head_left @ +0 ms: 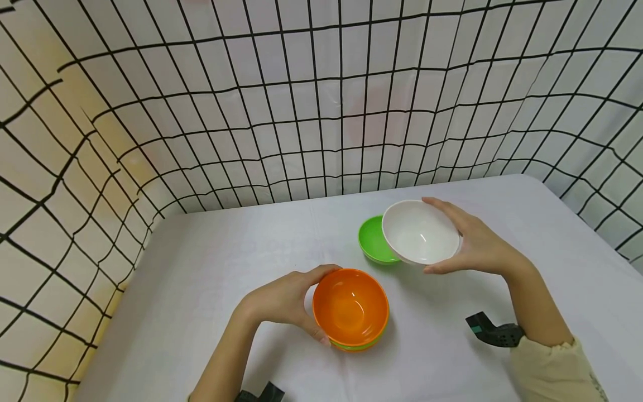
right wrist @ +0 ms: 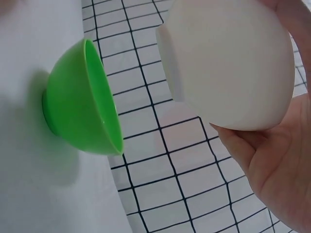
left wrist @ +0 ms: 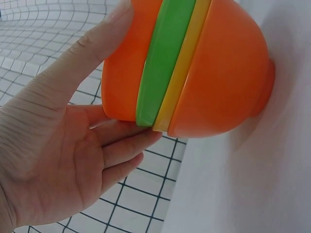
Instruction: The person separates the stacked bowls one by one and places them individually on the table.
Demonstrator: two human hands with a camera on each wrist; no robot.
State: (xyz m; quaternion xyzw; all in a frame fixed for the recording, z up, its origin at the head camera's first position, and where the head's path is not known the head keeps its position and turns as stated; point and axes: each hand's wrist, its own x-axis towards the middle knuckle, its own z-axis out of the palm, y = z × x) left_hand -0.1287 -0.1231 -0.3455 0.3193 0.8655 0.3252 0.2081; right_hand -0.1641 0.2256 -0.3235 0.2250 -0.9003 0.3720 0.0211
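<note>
In my head view, the white bowl [head_left: 421, 231] hid part of the green bowl [head_left: 374, 240], and the top orange bowl [head_left: 350, 307] covered most of the bowls beneath it [left wrist: 223, 73]. I lost the left black wrist device [head_left: 270, 392] past the bottom edge.

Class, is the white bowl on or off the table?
Off: the right hand holds the white bowl up; the right wrist view shows its base clear of the table and green bowl.
</note>
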